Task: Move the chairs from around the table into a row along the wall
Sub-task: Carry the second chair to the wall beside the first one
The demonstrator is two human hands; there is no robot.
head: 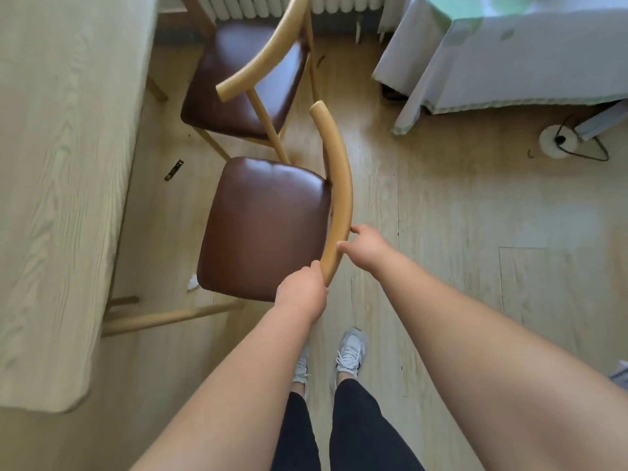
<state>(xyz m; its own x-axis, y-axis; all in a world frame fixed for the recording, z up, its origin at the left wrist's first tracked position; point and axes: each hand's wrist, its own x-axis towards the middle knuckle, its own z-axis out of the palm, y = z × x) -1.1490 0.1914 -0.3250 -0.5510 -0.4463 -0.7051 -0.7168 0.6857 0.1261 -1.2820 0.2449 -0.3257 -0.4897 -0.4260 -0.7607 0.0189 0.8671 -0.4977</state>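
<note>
My left hand is curled round the near end of the curved tan wooden backrest rail of the nearer brown-leather-seated wooden chair. My right hand grips the same rail just further up, fingers hooked over its outer side. The chair sits beside the long edge of the pale wood-grain table, toward its near corner; I can't tell if its legs are off the floor. Risks, my call: both grips sit at one end of the rail, so a lift may twist the chair. The far rail tip is close to the second matching brown-seated chair and could clip it. The legs may catch the table's wooden floor rail, and my grey sneakers are right behind. No containers in view.
</note>
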